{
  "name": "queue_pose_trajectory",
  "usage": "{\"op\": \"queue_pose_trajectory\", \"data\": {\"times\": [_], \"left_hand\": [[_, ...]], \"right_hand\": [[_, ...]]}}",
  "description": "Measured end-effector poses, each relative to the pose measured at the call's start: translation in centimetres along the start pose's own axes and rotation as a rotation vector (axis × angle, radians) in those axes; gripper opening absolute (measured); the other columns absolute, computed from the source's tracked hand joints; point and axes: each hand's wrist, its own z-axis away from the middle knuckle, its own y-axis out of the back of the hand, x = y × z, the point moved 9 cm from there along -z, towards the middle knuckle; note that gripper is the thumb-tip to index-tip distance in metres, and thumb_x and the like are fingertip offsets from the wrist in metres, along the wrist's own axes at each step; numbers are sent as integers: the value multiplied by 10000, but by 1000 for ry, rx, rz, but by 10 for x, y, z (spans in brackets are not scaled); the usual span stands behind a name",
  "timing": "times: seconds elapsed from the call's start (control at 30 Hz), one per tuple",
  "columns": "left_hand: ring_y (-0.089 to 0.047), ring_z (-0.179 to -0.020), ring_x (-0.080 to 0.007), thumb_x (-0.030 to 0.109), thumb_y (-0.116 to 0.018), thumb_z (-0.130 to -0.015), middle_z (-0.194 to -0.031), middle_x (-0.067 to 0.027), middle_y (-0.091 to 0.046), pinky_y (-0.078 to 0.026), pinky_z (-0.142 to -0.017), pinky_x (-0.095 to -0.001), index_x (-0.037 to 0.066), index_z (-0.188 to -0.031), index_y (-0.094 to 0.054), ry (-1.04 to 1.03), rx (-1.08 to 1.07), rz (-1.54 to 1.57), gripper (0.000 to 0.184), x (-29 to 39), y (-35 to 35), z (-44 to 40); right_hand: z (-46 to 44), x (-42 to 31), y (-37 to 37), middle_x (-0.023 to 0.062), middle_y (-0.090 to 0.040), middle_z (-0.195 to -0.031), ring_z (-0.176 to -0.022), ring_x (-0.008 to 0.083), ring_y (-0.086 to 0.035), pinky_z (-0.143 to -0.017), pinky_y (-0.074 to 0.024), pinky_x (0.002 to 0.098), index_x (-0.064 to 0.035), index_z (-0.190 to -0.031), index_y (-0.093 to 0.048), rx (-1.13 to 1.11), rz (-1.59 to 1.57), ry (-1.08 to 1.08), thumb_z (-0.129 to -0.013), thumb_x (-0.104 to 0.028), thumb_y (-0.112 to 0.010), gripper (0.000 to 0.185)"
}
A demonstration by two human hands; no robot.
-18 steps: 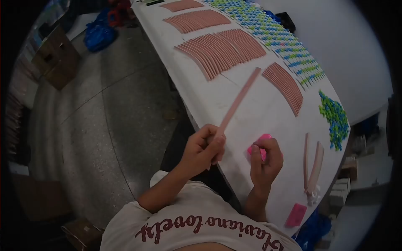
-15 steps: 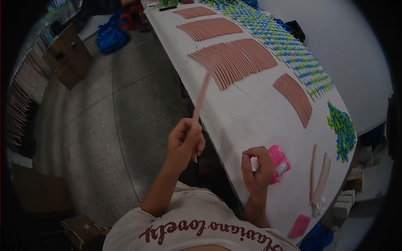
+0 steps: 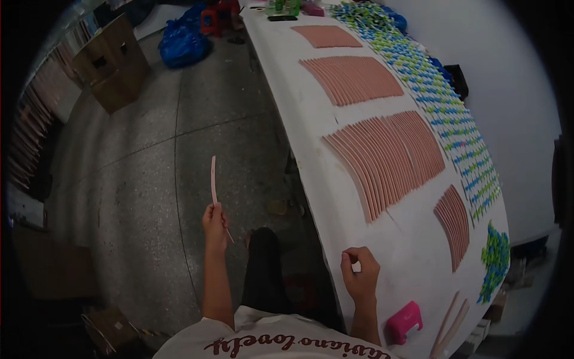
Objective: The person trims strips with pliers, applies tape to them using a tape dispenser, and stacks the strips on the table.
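My left hand [image 3: 216, 226] is closed round the lower part of a thin pink strip [image 3: 213, 179], which points upward over the grey floor, left of the table. Above the near part of the white table [image 3: 317, 197] is my right hand [image 3: 361, 272], thumb and forefinger pinched into a ring; anything between the fingertips is too small to make out. A bright pink tape dispenser [image 3: 405, 323] stands on the table to the right of that hand. Farther up the table lie rows of pink strips [image 3: 385, 158], with a smaller group [image 3: 452, 227] nearer.
Blue and green small pieces [image 3: 442, 102] cover the table's far side, with a loose heap [image 3: 495, 260] nearer. Two strips [image 3: 449, 326] lie at lower right. Cardboard boxes [image 3: 113, 66], a blue bag [image 3: 182, 45] and a red stool [image 3: 216, 21] are on the floor.
My left hand has moved left and away from the table with the strip. My right hand now sits apart from the pink dispenser. The view has shifted, so the table appears lower and farther right.
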Motion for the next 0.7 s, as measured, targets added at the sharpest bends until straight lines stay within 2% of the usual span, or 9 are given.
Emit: {"op": "queue_pose_trajectory", "data": {"times": [0.1, 0.2, 0.27, 0.33, 0.43, 0.6, 0.67, 0.7], "left_hand": [[-398, -524, -64, 204, -539, -1002, -648, 24, -441, -335, -485, -236, 93, -900, -521, 6, 33, 166, 152, 48, -3, -27], [-364, -522, -84, 230, -537, -1004, -617, 31, -393, -336, -509, -266, 117, -890, -524, 18, 53, 291, 161, 127, -17, -33], [-356, -520, -87, 243, -514, -1011, -609, 27, -387, -327, -508, -265, 120, -894, -527, 17, 71, 365, 170, 181, -10, -36], [-338, -513, -93, 315, -434, -1028, -606, 20, -384, -307, -505, -262, 111, -948, -518, 16, -68, 485, 235, 238, -15, -35], [-332, -506, -92, 352, -373, -1025, -607, 13, -386, -297, -500, -256, 100, -1021, -496, -38, -66, 556, 281, 304, 1, -41], [-344, -510, -92, 323, -374, -1012, -609, 11, -386, -308, -497, -255, 86, -1058, -470, -209, 98, 390, 260, 402, 40, -49], [-347, -511, -90, 313, -372, -1009, -609, 10, -384, -311, -496, -253, 82, -1057, -468, -269, 117, 327, 255, 429, 42, -60], [-348, -512, -87, 308, -389, -1006, -610, 9, -385, -312, -493, -250, 81, -1056, -470, -301, 96, 325, 246, 440, 41, -69]], "right_hand": [[-68, -45, -58, 98, -619, -795, -675, 228, -606, -613, -498, 319, -14, -877, -630, -243, -14, 61, -808, 3, -687, 90], [-130, -127, -106, 95, -624, -801, -674, 223, -605, -618, -499, 316, -20, -884, -632, -491, -23, 196, -811, 1, -690, 95], [-166, -189, -129, 97, -636, -826, -687, 212, -610, -625, -500, 315, -13, -907, -635, -564, 13, 263, -827, -13, -683, 93], [-197, -247, -152, 98, -640, -840, -694, 207, -612, -626, -499, 316, -9, -923, -637, -634, 24, 282, -836, -27, -680, 99], [-231, -318, -194, 103, -643, -860, -712, 201, -617, -631, -500, 312, -3, -952, -641, -719, 16, 296, -853, -58, -672, 118], [-259, -385, -251, 105, -642, -884, -745, 207, -633, -662, -507, 301, -7, -985, -647, -885, -24, 373, -875, -109, -661, 150], [-269, -393, -268, 108, -647, -905, -774, 215, -645, -696, -515, 303, -15, -1009, -648, -1018, -63, 385, -883, -139, -651, 176], [-282, -395, -274, 108, -647, -905, -774, 215, -645, -696, -515, 303, -15, -1009, -648, -1010, -73, 391, -883, -139, -651, 176]]}}
